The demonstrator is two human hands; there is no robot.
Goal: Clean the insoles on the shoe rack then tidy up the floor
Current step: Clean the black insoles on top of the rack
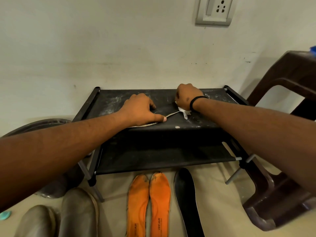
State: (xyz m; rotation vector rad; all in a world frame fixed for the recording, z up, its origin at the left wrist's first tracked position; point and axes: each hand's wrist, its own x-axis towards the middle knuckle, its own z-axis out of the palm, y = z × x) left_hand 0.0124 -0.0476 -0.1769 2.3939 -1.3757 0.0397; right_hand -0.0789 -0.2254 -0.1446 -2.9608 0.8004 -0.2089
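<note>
An insole (164,116), lying flat on the top shelf of the shoe rack (213,117), is best pinned firmly by the left hand (138,108), its grip open and pressing, while the white wipe (183,111) clutched in the right hand (187,97) is rubbed along it.

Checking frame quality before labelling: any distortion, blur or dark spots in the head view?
Head view: wide-angle bend, socket and rack edges lean outward; forearms balloon at the sides. Lower shelf in deep shadow, detail lost. Left hand, right hand and tissue sharp; orange insoles and shoes slightly soft at the bottom edge. No glare.
</note>
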